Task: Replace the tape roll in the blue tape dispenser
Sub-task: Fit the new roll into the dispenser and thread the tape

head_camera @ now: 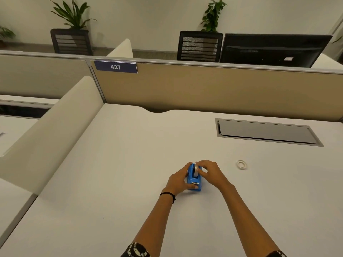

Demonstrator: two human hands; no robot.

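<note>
The blue tape dispenser (194,180) stands on the white desk (130,164), its metal cutter facing me. My left hand (179,179) wraps around its left side, thumb at the front end. My right hand (209,172) has its fingertips pinched on the tape roll (196,170) that sits in the top of the dispenser. A second tape roll (242,164), thin and white, lies flat on the desk to the right, apart from both hands. The dispenser's right side is hidden behind my right hand.
A grey cable hatch (267,131) is set into the desk at the back right. A tan partition (204,89) with a "437" sign (115,67) closes the far edge. A cream divider (55,127) runs along the left.
</note>
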